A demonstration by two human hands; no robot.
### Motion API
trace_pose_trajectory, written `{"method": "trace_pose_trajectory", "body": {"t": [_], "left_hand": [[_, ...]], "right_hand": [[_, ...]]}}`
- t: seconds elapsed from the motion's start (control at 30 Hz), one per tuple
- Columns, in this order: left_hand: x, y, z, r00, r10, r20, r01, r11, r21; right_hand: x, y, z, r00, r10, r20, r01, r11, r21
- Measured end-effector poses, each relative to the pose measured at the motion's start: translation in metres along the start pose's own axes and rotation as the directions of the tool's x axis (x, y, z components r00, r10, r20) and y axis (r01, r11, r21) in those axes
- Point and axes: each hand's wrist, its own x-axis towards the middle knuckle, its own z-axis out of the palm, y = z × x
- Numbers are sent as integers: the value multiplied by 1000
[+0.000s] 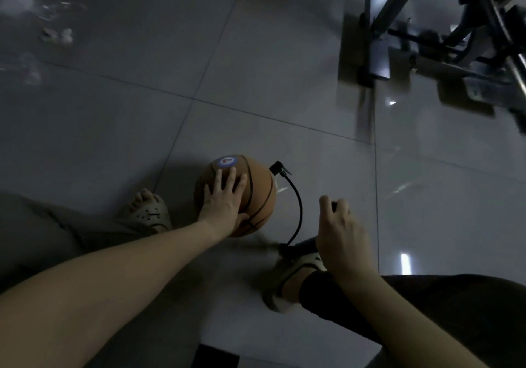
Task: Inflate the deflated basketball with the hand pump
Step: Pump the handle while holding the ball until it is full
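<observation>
On the tiled floor, near the middle, the basketball is pressed by the left hand, fingers spread flat, while just right of it the hand pump is gripped at its top by the curled right hand, and a black hose is arched to the ball's far right side.
</observation>
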Motion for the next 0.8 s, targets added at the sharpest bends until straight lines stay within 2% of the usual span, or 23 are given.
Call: {"method": "trace_pose_trajectory", "body": {"t": [0.27, 0.43, 0.53, 0.8], "left_hand": [[4, 5, 1, 1000, 7, 13, -7, 1000, -7], [2, 5, 5, 1000, 11, 25, -12, 1000, 14], [4, 7, 1, 1000, 2, 30, -2, 1000, 24], [5, 9, -6, 998, 2, 63, -2, 1000, -5]], "right_hand": [[7, -1, 49, 997, -16, 70, 13, 999, 41], [8, -1, 43, 988, -11, 151, 5, 999, 41], [10, -2, 19, 987, -14, 157, -2, 995, 103], [29, 25, -95, 998, 63, 5, -63, 990, 130]]}}
